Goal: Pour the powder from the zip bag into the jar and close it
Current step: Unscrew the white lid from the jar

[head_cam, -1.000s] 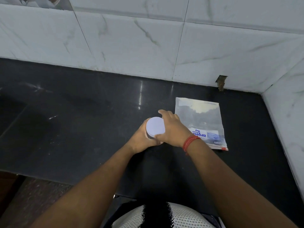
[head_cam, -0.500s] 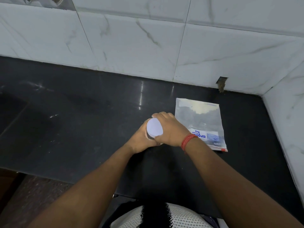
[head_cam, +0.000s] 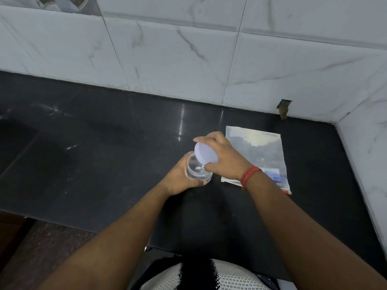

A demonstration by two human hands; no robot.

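A small clear plastic jar (head_cam: 196,171) stands on the black counter, wrapped from the left by my left hand (head_cam: 180,177). Its mouth shows open, with a little white at the bottom. My right hand (head_cam: 222,158) holds the white round lid (head_cam: 205,153) tilted just above and to the right of the jar's mouth. The clear zip bag (head_cam: 263,154) lies flat on the counter right of my hands, with pale powder gathered at its far end and a blue printed label near my wrist.
The black stone counter (head_cam: 104,147) runs left and ends at a front edge near me. White marble-look tiled walls (head_cam: 188,59) close the back and the right side, forming a corner behind the bag.
The lid sat on the jar before; now my right hand has lifted it off and tilted it, exposing the jar's open mouth. My left hand has kept its hold on the jar.
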